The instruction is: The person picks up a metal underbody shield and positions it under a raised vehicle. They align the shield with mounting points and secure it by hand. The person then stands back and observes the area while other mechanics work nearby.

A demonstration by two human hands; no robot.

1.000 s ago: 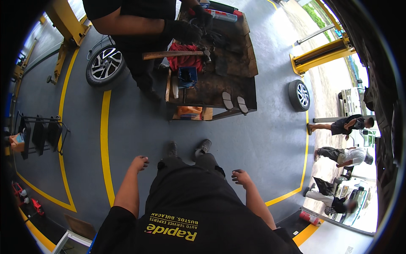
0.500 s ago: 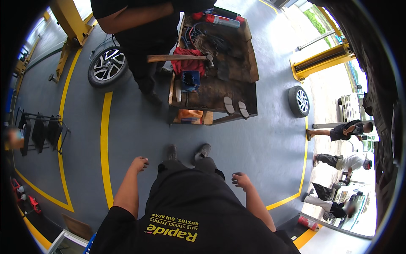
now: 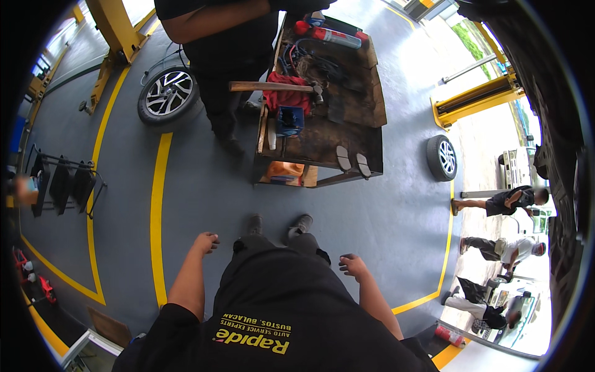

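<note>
My left hand (image 3: 208, 242) hangs over the grey floor beside my left leg, its fingers loosely bent and holding nothing that I can see. On the other side, my right hand (image 3: 352, 265) hangs near my right thigh, also relaxed and bare. Both are apart from the worn tool cart (image 3: 310, 149) ahead of me. On the cart, a wooden-handled hammer (image 3: 273, 87) rests across a red cloth (image 3: 288, 96). A blue box (image 3: 290, 121) stands close to the cloth, and two brake pads (image 3: 344, 158) lie by the cart's near edge.
A co-worker in dark clothes (image 3: 229, 49) stands at the cart's left. One wheel (image 3: 167, 93) lies left of them; another wheel (image 3: 442, 157) is at the right. Yellow lift posts (image 3: 477, 99) rise on both sides. A black rack (image 3: 62, 183) stands far left. Several people are outside at the right.
The cart, wheels and co-worker appear slightly farther right and lower in the view. My hands keep nearly the same place and pose.
</note>
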